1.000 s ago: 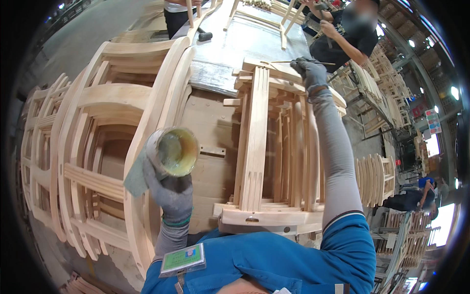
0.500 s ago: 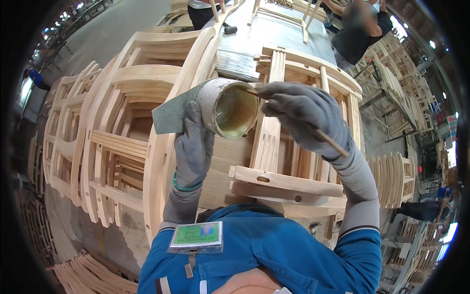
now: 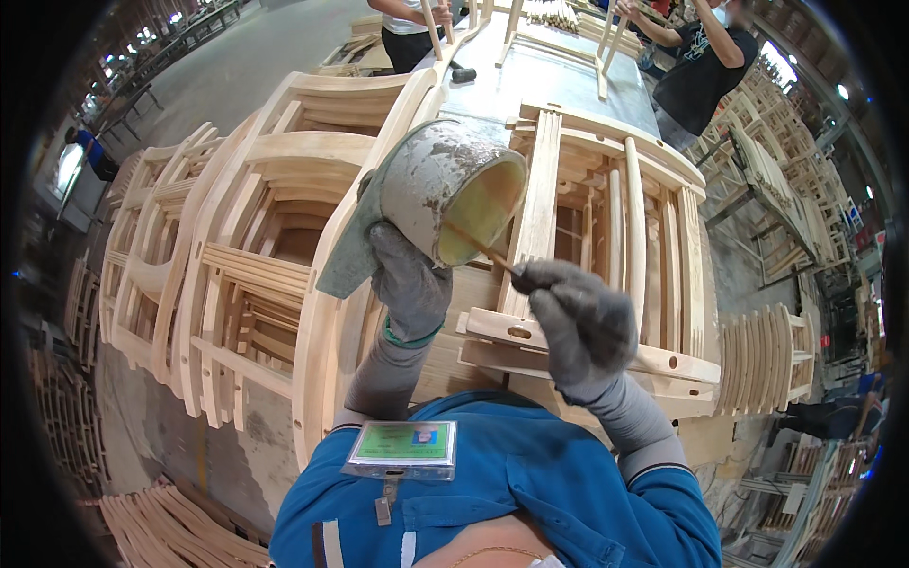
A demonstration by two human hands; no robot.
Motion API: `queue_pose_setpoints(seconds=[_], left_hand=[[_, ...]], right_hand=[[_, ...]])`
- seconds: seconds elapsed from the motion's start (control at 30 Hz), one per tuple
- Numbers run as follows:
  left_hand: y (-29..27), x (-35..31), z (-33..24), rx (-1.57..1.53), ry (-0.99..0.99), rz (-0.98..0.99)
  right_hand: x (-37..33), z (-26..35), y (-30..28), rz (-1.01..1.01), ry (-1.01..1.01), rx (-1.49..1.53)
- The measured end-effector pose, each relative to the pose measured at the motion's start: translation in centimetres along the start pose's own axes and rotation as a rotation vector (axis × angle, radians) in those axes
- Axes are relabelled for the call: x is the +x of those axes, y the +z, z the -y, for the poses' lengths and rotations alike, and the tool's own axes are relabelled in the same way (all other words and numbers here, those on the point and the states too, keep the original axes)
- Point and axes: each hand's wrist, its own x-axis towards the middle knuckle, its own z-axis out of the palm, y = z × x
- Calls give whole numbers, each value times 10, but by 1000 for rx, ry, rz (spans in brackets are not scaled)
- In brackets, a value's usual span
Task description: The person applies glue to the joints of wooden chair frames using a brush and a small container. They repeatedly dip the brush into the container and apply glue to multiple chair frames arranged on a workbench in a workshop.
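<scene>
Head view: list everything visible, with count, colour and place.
Can: one, grey, yellowish inside, tilted, in left hand.
Stick: one, thin, wooden, tip inside can.
Cloth: one, grey-green, under can.
Chair frames: many, pale wood, stacked left and centre.
Table: one, grey, far centre.
Other people: at least two, far edge.
Badge: one, green, on blue shirt.
Left hand: grey glove, holds can.
Right hand: grey glove, pinches stick.
</scene>
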Motion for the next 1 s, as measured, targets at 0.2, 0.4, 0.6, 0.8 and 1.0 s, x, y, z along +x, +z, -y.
queue_pose_setpoints(seconds=[0.2,0.4,0.6,0.8,1.0], left_hand=[[-21,6,2,1345,908,146],[-14,5,5,372,248,135],[-12,10,0,-629,-116,283],[4,10,-13,-505,-30,346],[0,3,-7,-356,2,246]], right_hand=[[12,22,-17,111,-27,131],[31,3,-9,131,-191,-205],[37,3,-6,-18,-127,33],[28,7,0,-51,-36,164],[5,2,10,-76,52,311]])
